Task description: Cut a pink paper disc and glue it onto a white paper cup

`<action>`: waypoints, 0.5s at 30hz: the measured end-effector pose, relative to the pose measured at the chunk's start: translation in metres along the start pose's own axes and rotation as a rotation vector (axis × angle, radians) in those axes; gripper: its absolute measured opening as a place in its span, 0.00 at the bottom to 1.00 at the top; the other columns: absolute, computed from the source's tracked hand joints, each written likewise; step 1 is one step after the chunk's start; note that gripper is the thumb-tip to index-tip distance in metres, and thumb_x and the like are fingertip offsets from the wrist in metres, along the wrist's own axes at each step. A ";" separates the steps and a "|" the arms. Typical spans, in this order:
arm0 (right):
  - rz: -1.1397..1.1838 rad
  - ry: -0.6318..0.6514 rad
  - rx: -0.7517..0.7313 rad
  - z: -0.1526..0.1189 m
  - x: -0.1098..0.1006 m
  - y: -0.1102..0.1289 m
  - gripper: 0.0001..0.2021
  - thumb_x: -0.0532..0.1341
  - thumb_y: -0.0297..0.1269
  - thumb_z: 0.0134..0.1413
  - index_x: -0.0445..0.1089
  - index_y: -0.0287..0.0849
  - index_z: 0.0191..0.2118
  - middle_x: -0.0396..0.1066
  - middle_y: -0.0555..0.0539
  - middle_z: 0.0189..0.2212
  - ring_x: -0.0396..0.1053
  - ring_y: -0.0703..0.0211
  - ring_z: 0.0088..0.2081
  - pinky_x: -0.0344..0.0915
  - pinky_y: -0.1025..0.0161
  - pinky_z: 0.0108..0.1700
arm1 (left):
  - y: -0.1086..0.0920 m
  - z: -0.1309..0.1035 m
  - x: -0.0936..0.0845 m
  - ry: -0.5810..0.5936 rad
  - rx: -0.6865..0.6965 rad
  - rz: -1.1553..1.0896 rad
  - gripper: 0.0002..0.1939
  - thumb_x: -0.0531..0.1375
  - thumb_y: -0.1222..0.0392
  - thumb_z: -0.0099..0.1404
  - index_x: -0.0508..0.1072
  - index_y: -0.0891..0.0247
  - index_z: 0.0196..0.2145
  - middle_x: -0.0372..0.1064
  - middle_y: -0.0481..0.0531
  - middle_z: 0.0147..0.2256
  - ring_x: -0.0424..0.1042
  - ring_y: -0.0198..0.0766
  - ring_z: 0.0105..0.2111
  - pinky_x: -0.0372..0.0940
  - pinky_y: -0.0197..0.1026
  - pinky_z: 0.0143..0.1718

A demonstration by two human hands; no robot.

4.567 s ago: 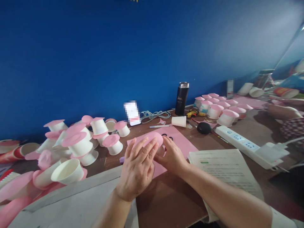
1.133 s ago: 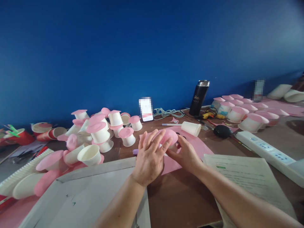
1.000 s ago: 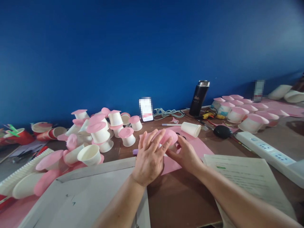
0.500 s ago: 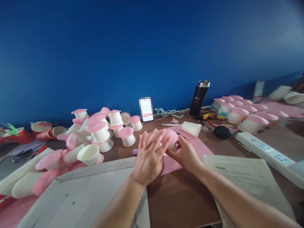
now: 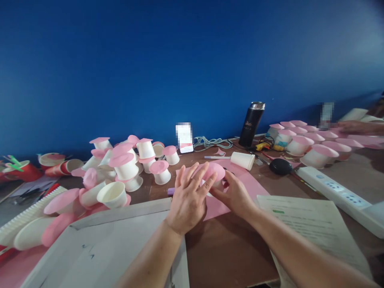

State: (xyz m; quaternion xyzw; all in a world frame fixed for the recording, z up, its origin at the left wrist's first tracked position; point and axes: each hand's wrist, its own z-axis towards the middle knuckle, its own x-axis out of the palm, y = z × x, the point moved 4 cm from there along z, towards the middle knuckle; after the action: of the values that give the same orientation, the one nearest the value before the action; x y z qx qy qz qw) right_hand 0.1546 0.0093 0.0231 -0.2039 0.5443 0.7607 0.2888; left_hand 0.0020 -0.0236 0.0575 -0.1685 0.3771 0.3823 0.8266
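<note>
A white paper cup with a round pink paper top [image 5: 216, 172] is between my hands, over a pink paper sheet [image 5: 250, 180]. My left hand [image 5: 189, 198] holds it from the left, its fingers spread across the pink top and hiding much of it. From the right, my right hand [image 5: 237, 194] grips the cup low down, thumb and fingers closed on its side. A small dark thing shows behind the right fingertips; I cannot tell what it is. Just beyond lies a plain white paper cup [image 5: 242, 161] on its side, beside a thin white pen-like stick [image 5: 217, 157].
Several pink-topped cups [image 5: 123, 166] are heaped at left, more [image 5: 319, 156] stand at right. A white box [image 5: 120, 244], printed sheet [image 5: 312, 228], power strip [image 5: 336, 190], black flask [image 5: 252, 124] and lit phone [image 5: 184, 138] surround my hands. Another person's hand [image 5: 357, 127] reaches in at far right.
Another person's hand has come into view at the far right, by the pink sheet. My hands and the cup between them have hardly moved. The lying cup has rolled very slightly.
</note>
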 end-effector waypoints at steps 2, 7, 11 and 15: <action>0.000 -0.001 0.006 0.000 0.000 0.000 0.17 0.64 0.50 0.45 0.65 0.43 0.35 0.69 0.50 0.27 0.64 0.60 0.27 0.59 0.63 0.28 | 0.000 0.000 0.000 -0.001 -0.008 -0.004 0.36 0.51 0.75 0.60 0.53 0.55 0.64 0.49 0.53 0.65 0.46 0.47 0.65 0.42 0.62 0.63; 0.001 0.011 0.021 0.000 -0.001 -0.001 0.17 0.64 0.49 0.44 0.65 0.43 0.36 0.69 0.51 0.27 0.64 0.60 0.27 0.58 0.64 0.28 | 0.000 0.000 0.000 0.017 -0.009 0.001 0.35 0.51 0.75 0.60 0.54 0.53 0.63 0.49 0.52 0.65 0.45 0.47 0.65 0.42 0.62 0.63; 0.015 0.028 0.019 0.000 -0.001 -0.001 0.18 0.64 0.49 0.45 0.66 0.43 0.38 0.70 0.50 0.29 0.64 0.60 0.28 0.58 0.64 0.29 | 0.002 0.001 0.000 0.022 -0.035 0.004 0.35 0.51 0.74 0.61 0.53 0.53 0.63 0.48 0.51 0.65 0.45 0.47 0.65 0.42 0.61 0.63; 0.036 0.039 0.019 0.000 0.000 -0.001 0.17 0.65 0.48 0.45 0.66 0.44 0.39 0.70 0.50 0.31 0.64 0.60 0.29 0.59 0.64 0.30 | 0.001 0.001 0.001 0.031 -0.023 -0.002 0.35 0.51 0.74 0.61 0.53 0.53 0.64 0.49 0.50 0.65 0.45 0.47 0.65 0.42 0.62 0.63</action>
State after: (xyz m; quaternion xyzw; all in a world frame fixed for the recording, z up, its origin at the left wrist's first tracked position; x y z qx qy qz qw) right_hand 0.1559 0.0094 0.0223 -0.2059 0.5607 0.7565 0.2663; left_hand 0.0016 -0.0219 0.0572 -0.1843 0.3850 0.3833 0.8191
